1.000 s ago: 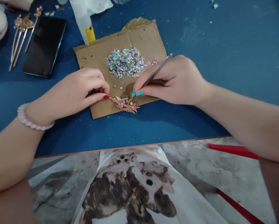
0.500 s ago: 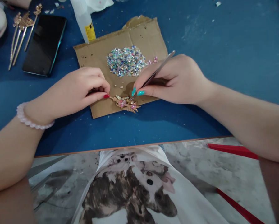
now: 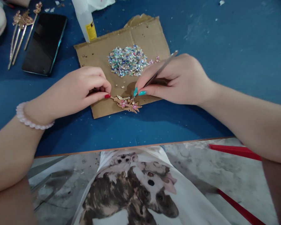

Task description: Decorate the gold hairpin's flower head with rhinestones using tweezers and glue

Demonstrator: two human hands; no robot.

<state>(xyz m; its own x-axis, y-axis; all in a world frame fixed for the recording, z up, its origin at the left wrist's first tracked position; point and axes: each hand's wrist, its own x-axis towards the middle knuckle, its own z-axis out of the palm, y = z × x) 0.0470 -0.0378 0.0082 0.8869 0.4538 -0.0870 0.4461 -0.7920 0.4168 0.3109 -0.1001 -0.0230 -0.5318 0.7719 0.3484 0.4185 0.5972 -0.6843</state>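
My left hand point(image 3: 90, 86) pinches the stem of a gold hairpin, whose ornate head point(image 3: 126, 103) carries pink flowers and small pale pieces. That head lies over the front edge of a cardboard sheet point(image 3: 97, 111). Between the thumb and fingers of my right hand point(image 3: 178, 79) is a pair of metal tweezers point(image 3: 159, 70), tips down at the hairpin's upper side. Whether the tips hold a piece is too small to tell. Just behind both hands, a heap of shiny multicoloured chips point(image 3: 127, 60) rests on the cardboard, with small pink beads point(image 3: 154, 60) to its right.
A black phone point(image 3: 45, 43) lies at left beside several gold hairpins point(image 3: 20, 34). At the cardboard's back edge is a white bottle with a yellow label point(image 3: 91, 30). White tissue point(image 3: 100, 3) sits behind it. The blue table's front edge point(image 3: 135, 146) runs close to me.
The tweezer tips have shifted very slightly at the hairpin's head. My left hand keeps its pinch, and the view has moved a little.
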